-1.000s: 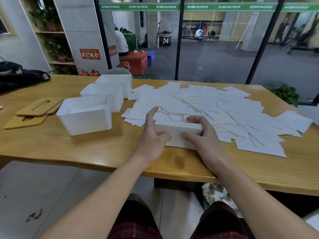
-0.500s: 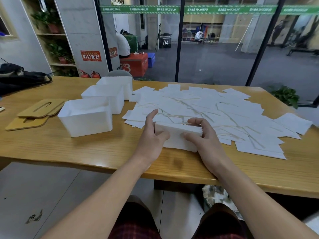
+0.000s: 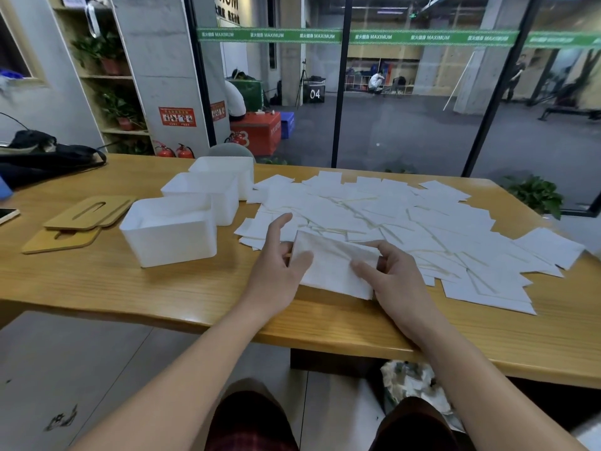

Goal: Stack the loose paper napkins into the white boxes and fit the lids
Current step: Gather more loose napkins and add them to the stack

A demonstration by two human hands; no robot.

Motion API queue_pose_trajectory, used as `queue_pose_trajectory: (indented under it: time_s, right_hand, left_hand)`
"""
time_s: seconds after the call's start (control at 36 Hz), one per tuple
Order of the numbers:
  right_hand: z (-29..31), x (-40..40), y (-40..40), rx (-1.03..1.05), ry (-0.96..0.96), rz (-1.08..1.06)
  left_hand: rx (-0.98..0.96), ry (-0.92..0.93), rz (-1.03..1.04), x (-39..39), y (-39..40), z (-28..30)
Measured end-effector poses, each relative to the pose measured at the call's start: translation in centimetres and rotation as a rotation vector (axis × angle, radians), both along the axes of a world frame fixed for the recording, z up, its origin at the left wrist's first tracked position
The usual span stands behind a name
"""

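**Napkin stack, held; nearest box to the left**

Left hand [image 3: 276, 271] and right hand [image 3: 395, 276]: each pinching one end of the napkin stack [image 3: 333, 266], thumbs on top. Stack: near table [image 3: 195, 288] edge, long axis left to right. Nearest white box [image 3: 169, 236]: open, left of the left hand, the nearer one. Loose napkins [image 3: 406, 222]: spread beyond.

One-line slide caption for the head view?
Both hands, left hand and right hand, grip a napkin stack beside three open white boxes on the wooden table.
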State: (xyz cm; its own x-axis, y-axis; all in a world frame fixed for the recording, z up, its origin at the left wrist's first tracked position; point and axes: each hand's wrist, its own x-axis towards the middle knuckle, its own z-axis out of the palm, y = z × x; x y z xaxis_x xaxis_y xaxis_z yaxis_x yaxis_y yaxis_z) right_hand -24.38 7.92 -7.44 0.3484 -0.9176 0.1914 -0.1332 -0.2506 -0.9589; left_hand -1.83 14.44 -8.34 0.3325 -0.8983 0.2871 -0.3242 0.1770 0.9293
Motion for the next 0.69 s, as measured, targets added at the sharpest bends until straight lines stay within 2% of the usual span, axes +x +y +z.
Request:
queue_pose_trajectory:
  time_s: [0.11,0.28,0.36,0.5,0.69]
  right_hand:
    - [1.0,0.3,0.0,0.043,-0.02,0.045]
    - [1.5,0.7,0.7,0.037,0.045,0.112]
    - [1.6,1.2,1.0,-0.044,0.092,0.144]
    - [2.1,3.5,0.9,-0.176,0.19,0.173]
    - [3.3,7.5,1.0,-0.192,0.157,0.183]
  left_hand:
    - [0.023,-0.103,-0.068,1.5,0.9,1.1]
    - [0.055,-0.021,-0.007,4.2,1.4,1.3]
    - [0.109,-0.033,0.055,5.9,1.8,1.4]
    - [0.114,-0.169,0.033,8.1,3.2,2.2]
    - [0.101,-0.359,0.058,11.1,5.6,3.9]
